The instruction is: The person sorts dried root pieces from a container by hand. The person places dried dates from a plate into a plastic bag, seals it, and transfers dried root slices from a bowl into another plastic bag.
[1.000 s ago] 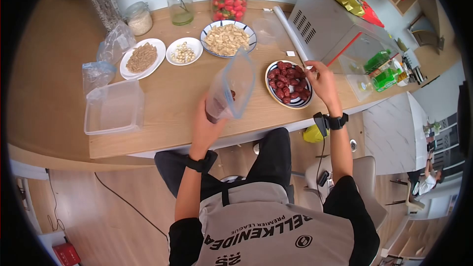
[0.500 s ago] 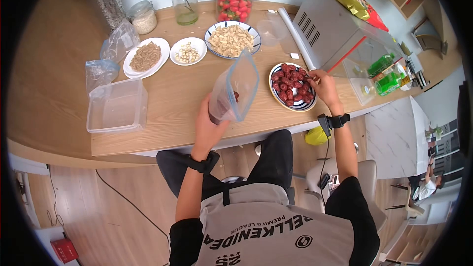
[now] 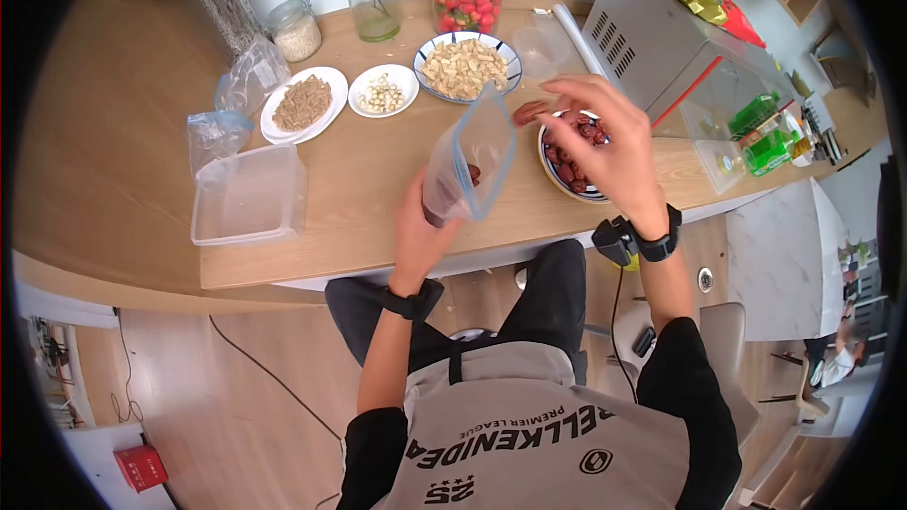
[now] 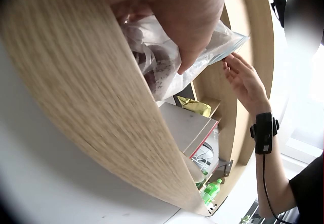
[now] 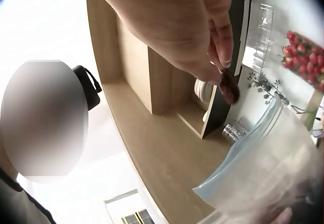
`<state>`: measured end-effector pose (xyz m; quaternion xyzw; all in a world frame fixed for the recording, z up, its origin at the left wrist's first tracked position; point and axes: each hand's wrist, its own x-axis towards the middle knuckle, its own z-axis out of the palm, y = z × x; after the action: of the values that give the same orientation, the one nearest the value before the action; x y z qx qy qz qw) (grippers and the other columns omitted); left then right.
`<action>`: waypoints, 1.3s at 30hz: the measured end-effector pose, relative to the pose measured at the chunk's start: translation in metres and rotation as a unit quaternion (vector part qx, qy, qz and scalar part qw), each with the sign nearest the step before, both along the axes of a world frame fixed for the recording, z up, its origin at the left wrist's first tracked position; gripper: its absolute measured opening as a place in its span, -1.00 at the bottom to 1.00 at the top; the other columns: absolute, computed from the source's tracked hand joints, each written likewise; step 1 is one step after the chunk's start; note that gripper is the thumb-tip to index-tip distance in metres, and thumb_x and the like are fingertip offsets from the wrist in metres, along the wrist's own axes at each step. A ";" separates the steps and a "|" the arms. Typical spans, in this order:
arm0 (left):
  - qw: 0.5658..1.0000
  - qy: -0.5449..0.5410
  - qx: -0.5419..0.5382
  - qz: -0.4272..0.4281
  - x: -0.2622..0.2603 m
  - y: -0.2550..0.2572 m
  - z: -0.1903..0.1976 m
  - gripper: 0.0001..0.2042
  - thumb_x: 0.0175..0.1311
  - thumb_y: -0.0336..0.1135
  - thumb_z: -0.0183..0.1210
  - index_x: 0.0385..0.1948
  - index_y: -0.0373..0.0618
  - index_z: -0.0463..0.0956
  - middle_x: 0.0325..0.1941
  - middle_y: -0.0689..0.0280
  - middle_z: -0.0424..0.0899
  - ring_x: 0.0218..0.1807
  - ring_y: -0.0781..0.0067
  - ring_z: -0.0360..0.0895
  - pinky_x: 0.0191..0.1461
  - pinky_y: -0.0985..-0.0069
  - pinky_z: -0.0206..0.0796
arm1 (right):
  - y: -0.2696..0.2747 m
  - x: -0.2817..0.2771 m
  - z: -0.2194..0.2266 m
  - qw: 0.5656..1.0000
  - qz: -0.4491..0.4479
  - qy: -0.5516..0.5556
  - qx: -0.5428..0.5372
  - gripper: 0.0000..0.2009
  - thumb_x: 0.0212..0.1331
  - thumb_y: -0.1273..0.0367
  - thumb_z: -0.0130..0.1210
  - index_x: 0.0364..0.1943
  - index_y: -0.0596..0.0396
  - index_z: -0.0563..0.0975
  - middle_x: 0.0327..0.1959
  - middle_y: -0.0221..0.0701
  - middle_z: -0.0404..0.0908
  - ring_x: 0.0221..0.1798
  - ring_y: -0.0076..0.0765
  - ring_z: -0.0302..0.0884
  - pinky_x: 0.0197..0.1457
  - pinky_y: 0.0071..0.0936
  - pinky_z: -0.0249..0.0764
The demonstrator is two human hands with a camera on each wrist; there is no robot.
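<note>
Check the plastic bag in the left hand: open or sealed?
Open. In the head view, the bag gapes at its mouth, its blue edges apart, and a date shows inside.

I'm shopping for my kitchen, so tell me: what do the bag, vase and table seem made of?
Bag: probably thin, cloudy plastic; it creases and is partly see-through.
Vase: likely glossy glass; it's see-through, greenish near the base.
Table: wood or wood-look laminate, fairly matt; grain shows, but I can't tell which.

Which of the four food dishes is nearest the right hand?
The striped plate of red dates, partly hidden by the right hand; the others sit farther left.
</note>
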<state>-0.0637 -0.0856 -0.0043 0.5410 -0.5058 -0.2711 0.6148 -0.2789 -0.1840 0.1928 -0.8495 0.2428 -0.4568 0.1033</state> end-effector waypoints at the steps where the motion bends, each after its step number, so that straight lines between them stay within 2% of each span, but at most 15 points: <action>1: 1.000 -0.012 -0.004 0.004 0.000 0.000 0.001 -0.28 0.08 -0.42 0.46 0.34 -0.31 0.34 0.21 0.01 0.63 0.24 0.14 0.61 0.31 0.26 0.42 | 0.003 0.007 0.000 1.000 0.022 -0.009 -0.003 -0.71 0.15 0.54 0.37 -0.01 0.13 0.68 -0.15 -0.36 0.73 -0.25 -0.45 0.68 -0.26 -0.52 0.56; 3: 1.000 -0.024 -0.008 0.006 0.001 0.001 0.002 -0.28 0.09 -0.41 0.46 0.34 -0.31 0.34 0.21 0.01 0.63 0.24 0.14 0.61 0.31 0.26 0.42 | 0.003 0.006 -0.005 0.999 0.043 -0.017 -0.007 -0.71 0.16 0.54 0.36 -0.01 0.12 0.67 -0.13 -0.36 0.74 -0.23 -0.46 0.68 -0.28 -0.53 0.55; 6: 1.000 0.010 -0.002 0.006 -0.005 0.003 -0.004 -0.27 0.09 -0.41 0.47 0.34 -0.31 0.33 0.21 0.00 0.63 0.25 0.13 0.60 0.32 0.26 0.41 | -0.009 -0.030 -0.032 0.999 -0.012 -0.011 0.030 -0.70 0.16 0.52 0.36 0.00 0.12 0.68 -0.13 -0.32 0.73 -0.23 -0.40 0.65 -0.26 -0.46 0.56; 8: 1.000 0.015 -0.013 0.010 -0.003 0.003 -0.010 -0.26 0.08 -0.41 0.47 0.35 -0.31 0.32 0.22 -0.01 0.61 0.28 0.13 0.58 0.34 0.25 0.39 | -0.019 -0.067 -0.052 0.990 -0.116 0.056 0.064 -0.72 0.16 0.48 0.37 -0.02 0.13 0.68 -0.14 -0.28 0.73 -0.25 -0.29 0.63 -0.21 -0.37 0.56; 11: 0.999 -0.041 0.006 0.023 -0.002 0.004 -0.003 -0.27 0.09 -0.43 0.46 0.35 -0.31 0.32 0.25 0.00 0.60 0.30 0.14 0.56 0.35 0.25 0.37 | -0.017 -0.116 -0.093 0.963 -0.198 0.093 0.155 -0.73 0.15 0.44 0.40 -0.05 0.15 0.68 -0.17 -0.23 0.72 -0.27 -0.21 0.60 -0.14 -0.29 0.56; 13: 0.999 -0.028 0.013 0.014 -0.003 0.004 -0.005 -0.28 0.10 -0.42 0.46 0.35 -0.29 0.33 0.25 0.01 0.60 0.30 0.14 0.56 0.35 0.26 0.38 | -0.015 -0.132 -0.114 0.958 -0.205 0.118 0.160 -0.73 0.14 0.43 0.40 -0.07 0.17 0.69 -0.20 -0.22 0.71 -0.26 -0.19 0.60 -0.14 -0.27 0.55; 17: 0.999 -0.027 0.025 0.026 -0.004 0.005 0.002 -0.28 0.11 -0.40 0.46 0.35 -0.28 0.34 0.24 0.01 0.61 0.29 0.15 0.57 0.34 0.27 0.38 | -0.017 -0.135 -0.124 0.942 -0.222 0.187 0.169 -0.71 0.10 0.40 0.42 -0.10 0.20 0.69 -0.26 -0.17 0.68 -0.22 -0.09 0.63 -0.11 -0.20 0.56; 21: 0.997 -0.050 0.048 0.037 -0.005 0.009 0.016 -0.30 0.11 -0.40 0.45 0.34 -0.29 0.36 0.21 0.01 0.64 0.26 0.15 0.60 0.33 0.28 0.40 | -0.031 -0.127 -0.134 0.934 -0.247 0.178 0.187 -0.70 0.07 0.38 0.43 -0.11 0.21 0.70 -0.27 -0.15 0.68 -0.16 -0.01 0.66 -0.07 -0.14 0.57; 23: 0.998 -0.044 0.035 0.037 -0.004 0.007 0.012 -0.30 0.12 -0.39 0.45 0.34 -0.29 0.36 0.20 0.02 0.64 0.26 0.15 0.60 0.33 0.28 0.40 | -0.031 -0.124 -0.134 0.914 -0.292 0.218 0.178 -0.70 0.08 0.37 0.42 -0.12 0.21 0.70 -0.26 -0.14 0.68 -0.15 0.03 0.67 -0.06 -0.11 0.57; 27: 1.000 -0.014 0.007 0.013 -0.004 0.005 0.007 -0.31 0.12 -0.38 0.45 0.33 -0.28 0.37 0.20 0.02 0.64 0.24 0.14 0.61 0.32 0.28 0.41 | -0.029 -0.125 -0.140 0.913 -0.300 0.232 0.148 -0.72 0.08 0.38 0.41 -0.13 0.20 0.70 -0.27 -0.15 0.68 -0.18 0.04 0.67 -0.07 -0.10 0.58; 30: 0.999 -0.024 0.004 0.024 -0.003 0.003 0.005 -0.31 0.10 -0.40 0.45 0.32 -0.28 0.39 0.19 0.01 0.64 0.24 0.13 0.61 0.32 0.28 0.41 | -0.024 -0.124 -0.136 0.920 -0.301 0.211 0.137 -0.74 0.09 0.39 0.40 -0.14 0.20 0.71 -0.30 -0.17 0.68 -0.24 0.04 0.65 -0.12 -0.12 0.56; 32: 0.998 -0.044 -0.003 0.033 -0.002 0.005 0.007 -0.31 0.09 -0.41 0.45 0.32 -0.28 0.39 0.19 0.01 0.64 0.23 0.12 0.62 0.31 0.27 0.41 | -0.015 -0.124 -0.123 0.948 -0.252 0.129 0.144 -0.77 0.16 0.41 0.37 -0.12 0.18 0.71 -0.37 -0.24 0.64 -0.32 -0.12 0.63 -0.21 -0.24 0.52; 33: 0.997 -0.067 -0.010 0.035 -0.002 0.006 0.008 -0.31 0.08 -0.41 0.45 0.31 -0.28 0.39 0.19 0.01 0.64 0.23 0.11 0.62 0.31 0.27 0.42 | -0.010 -0.116 -0.107 0.949 -0.248 0.130 0.145 -0.77 0.16 0.41 0.37 -0.12 0.18 0.71 -0.37 -0.24 0.64 -0.32 -0.12 0.63 -0.21 -0.24 0.52; 36: 0.998 -0.050 -0.004 0.022 -0.002 0.004 0.009 -0.30 0.06 -0.41 0.46 0.31 -0.28 0.38 0.18 0.00 0.64 0.23 0.10 0.62 0.30 0.25 0.43 | 0.009 -0.079 -0.061 0.978 -0.161 0.037 0.130 -0.79 0.25 0.46 0.33 -0.05 0.19 0.70 -0.41 -0.35 0.57 -0.40 -0.44 0.50 -0.31 -0.46 0.44; 39: 1.000 -0.023 -0.004 0.016 -0.002 0.002 0.003 -0.29 0.05 -0.42 0.46 0.32 -0.28 0.37 0.18 -0.01 0.64 0.24 0.09 0.62 0.30 0.25 0.43 | 0.015 -0.038 -0.024 0.994 -0.094 0.001 0.063 -0.77 0.22 0.48 0.34 -0.04 0.19 0.69 -0.34 -0.35 0.59 -0.44 -0.45 0.48 -0.35 -0.49 0.43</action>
<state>-0.0654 -0.0838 -0.0016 0.5525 -0.5122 -0.2463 0.6097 -0.3164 -0.1689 0.1687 -0.8153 0.3499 -0.4473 0.1128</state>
